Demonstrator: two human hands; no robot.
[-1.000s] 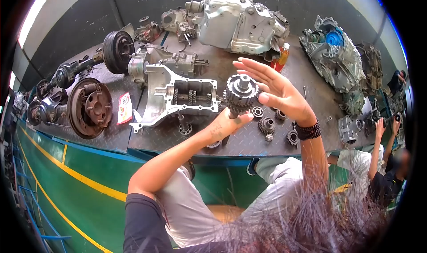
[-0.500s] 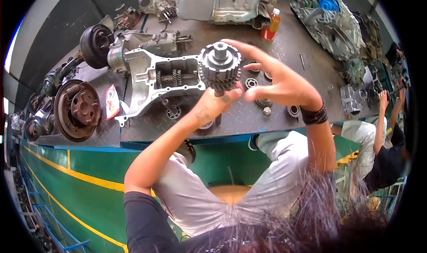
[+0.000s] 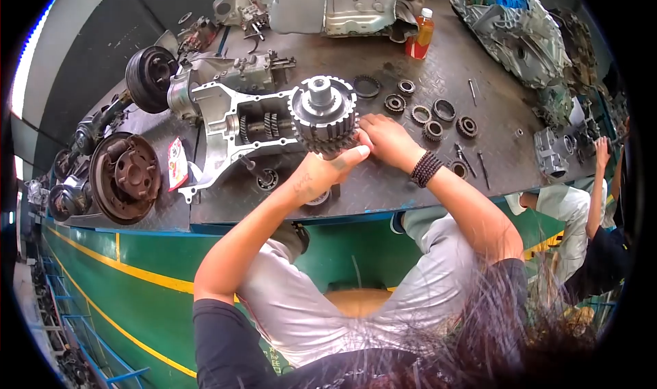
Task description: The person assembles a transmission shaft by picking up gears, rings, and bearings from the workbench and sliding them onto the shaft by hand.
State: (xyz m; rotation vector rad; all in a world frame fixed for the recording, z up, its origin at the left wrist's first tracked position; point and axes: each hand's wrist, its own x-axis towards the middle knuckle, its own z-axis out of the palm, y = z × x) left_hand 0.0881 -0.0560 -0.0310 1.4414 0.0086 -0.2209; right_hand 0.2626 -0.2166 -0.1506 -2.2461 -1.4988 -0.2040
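A steel gear shaft [image 3: 321, 112], stacked with toothed gears and a hub on top, stands upright over the bench. My left hand [image 3: 330, 169] is closed around its lower part, thumb pointing right. My right hand [image 3: 391, 141] has come in from the right, with its fingers curled against the lower gears near my left thumb; its fingertips are partly hidden. Directly behind the shaft, to the left, lies an open gearbox housing [image 3: 222, 125] with a geared shaft [image 3: 267, 125] inside. A bearing [image 3: 267, 179] lies below the housing.
Several loose gears and rings, including a synchro ring [image 3: 367, 86] and a small gear [image 3: 467, 127], lie to the right. A bottle [image 3: 420, 34] stands at the back. A brake drum [image 3: 126, 177] sits left, a large casing [image 3: 513, 43] far right. Another person's hand [image 3: 601, 151] is at the right edge.
My right hand has moved down from its spread pose beside the hub and curled against the lower gears. The gear shaft has shifted slightly left and down in view. Loose gears on the bench are uncovered.
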